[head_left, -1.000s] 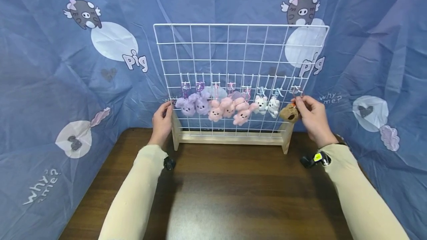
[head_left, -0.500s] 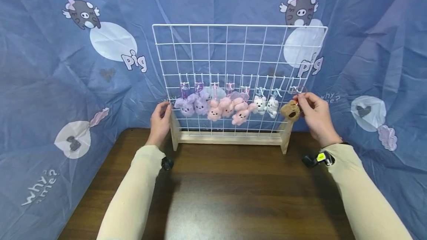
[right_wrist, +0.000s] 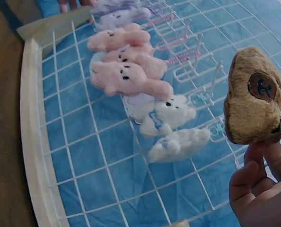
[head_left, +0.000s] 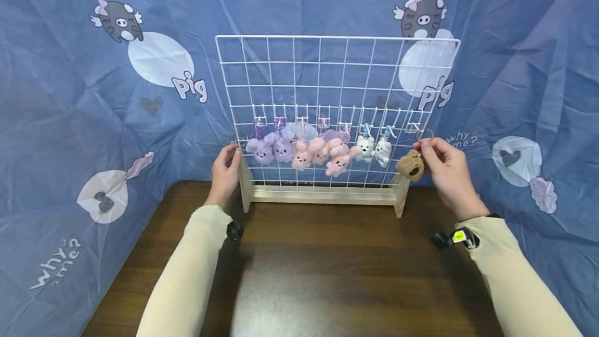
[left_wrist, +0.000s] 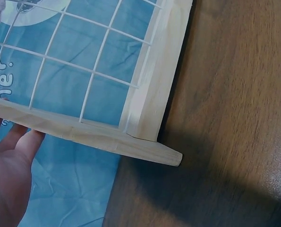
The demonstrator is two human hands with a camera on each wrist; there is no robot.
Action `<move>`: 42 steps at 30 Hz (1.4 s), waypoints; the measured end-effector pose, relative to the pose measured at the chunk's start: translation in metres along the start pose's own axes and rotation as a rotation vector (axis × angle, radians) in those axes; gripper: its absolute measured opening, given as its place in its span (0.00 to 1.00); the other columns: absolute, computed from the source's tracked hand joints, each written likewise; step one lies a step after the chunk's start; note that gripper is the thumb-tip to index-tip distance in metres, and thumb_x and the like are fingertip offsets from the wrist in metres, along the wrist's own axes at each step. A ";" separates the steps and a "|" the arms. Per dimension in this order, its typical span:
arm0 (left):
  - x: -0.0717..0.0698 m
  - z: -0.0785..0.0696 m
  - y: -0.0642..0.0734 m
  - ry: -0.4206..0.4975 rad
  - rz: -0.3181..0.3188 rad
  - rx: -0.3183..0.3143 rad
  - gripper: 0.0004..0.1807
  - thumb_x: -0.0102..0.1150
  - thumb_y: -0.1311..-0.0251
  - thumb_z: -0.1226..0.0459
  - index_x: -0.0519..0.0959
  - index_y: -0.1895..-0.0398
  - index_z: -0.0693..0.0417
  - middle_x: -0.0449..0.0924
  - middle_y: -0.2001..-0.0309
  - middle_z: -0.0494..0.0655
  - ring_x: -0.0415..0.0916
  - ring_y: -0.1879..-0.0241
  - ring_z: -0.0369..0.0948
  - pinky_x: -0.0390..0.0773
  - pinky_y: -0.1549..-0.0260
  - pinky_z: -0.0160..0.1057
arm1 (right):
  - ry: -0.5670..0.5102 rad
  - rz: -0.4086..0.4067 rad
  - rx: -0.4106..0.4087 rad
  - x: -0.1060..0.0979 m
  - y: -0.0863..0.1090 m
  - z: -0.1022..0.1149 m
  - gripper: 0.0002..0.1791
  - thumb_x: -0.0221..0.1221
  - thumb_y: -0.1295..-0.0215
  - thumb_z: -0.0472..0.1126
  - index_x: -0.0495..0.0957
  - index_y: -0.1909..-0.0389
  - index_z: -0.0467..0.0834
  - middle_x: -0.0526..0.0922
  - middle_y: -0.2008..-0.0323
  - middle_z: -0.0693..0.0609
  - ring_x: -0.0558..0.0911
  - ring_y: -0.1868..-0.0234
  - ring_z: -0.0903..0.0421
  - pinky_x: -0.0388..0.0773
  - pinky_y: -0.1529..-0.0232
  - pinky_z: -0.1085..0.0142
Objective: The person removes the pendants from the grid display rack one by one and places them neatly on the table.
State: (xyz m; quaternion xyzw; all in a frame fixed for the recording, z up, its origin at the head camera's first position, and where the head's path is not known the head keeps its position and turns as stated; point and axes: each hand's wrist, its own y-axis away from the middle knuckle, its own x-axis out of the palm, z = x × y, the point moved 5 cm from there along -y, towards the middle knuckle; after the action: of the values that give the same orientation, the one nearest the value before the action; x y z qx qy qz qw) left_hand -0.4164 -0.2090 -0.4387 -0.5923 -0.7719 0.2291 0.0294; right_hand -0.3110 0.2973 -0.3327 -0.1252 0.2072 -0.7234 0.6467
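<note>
A white wire grid rack (head_left: 332, 87) on a wooden stand holds a row of plush keychains on hooks. My left hand (head_left: 225, 173) grips the stand's left wooden upright; in the left wrist view its fingertips meet the wood (left_wrist: 74, 132), some passing behind. My right hand (head_left: 446, 173) pinches a brown plush keychain (head_left: 411, 165) near its strap, beside the rack's right edge. In the right wrist view the brown plush (right_wrist: 256, 97) shows a round dark patch. Its strap loop (head_left: 425, 133) stands just right of the rightmost hook (head_left: 414, 127), apart from it.
Purple plushes (head_left: 283, 147), pink plushes (head_left: 339, 163) and white bear plushes (head_left: 366, 147) hang from hooks along one row. The stand's wooden bar (head_left: 323, 195) rests on a brown table (head_left: 323, 254). Blue printed cloth (head_left: 70, 134) encloses the back and sides.
My right hand has moved slightly right and down with the brown plush keychain, its strap coming away from the rightmost hook. My left hand stays at the upright.
</note>
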 end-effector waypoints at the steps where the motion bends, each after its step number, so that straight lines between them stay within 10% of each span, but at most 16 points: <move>1: 0.000 0.000 0.000 0.000 -0.001 0.000 0.19 0.53 0.19 0.58 0.77 0.34 0.58 0.81 0.36 0.61 0.77 0.33 0.54 0.73 0.34 0.53 | 0.015 0.012 0.001 0.001 0.002 0.000 0.12 0.55 0.18 0.44 0.85 0.58 0.44 0.87 0.58 0.62 0.83 0.64 0.66 0.81 0.68 0.74; 20: -0.002 0.000 0.000 0.022 -0.025 -0.011 0.20 0.53 0.19 0.59 0.76 0.33 0.59 0.81 0.37 0.62 0.78 0.36 0.54 0.74 0.36 0.53 | 0.259 0.195 0.055 0.022 0.041 -0.062 0.13 0.57 0.20 0.36 0.83 0.52 0.28 0.88 0.60 0.63 0.80 0.58 0.71 0.77 0.61 0.77; 31: 0.001 0.003 0.004 0.042 -0.015 -0.021 0.21 0.52 0.19 0.58 0.76 0.32 0.59 0.80 0.36 0.62 0.77 0.35 0.54 0.73 0.35 0.55 | 0.304 0.275 0.138 0.024 0.068 -0.109 0.12 0.59 0.22 0.35 0.84 0.55 0.28 0.88 0.53 0.33 0.81 0.55 0.70 0.78 0.55 0.77; 42: 0.003 0.002 0.001 0.061 -0.013 -0.029 0.20 0.53 0.19 0.58 0.76 0.32 0.58 0.80 0.36 0.62 0.76 0.35 0.54 0.73 0.35 0.55 | 0.429 0.334 0.181 0.025 0.087 -0.150 0.10 0.63 0.24 0.38 0.88 0.57 0.35 0.90 0.56 0.43 0.81 0.60 0.65 0.77 0.59 0.71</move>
State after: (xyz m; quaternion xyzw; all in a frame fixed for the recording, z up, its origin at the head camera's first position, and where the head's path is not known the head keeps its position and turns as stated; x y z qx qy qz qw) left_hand -0.4168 -0.2065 -0.4419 -0.5942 -0.7778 0.1996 0.0460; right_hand -0.3050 0.2868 -0.5072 0.1247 0.2916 -0.6323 0.7068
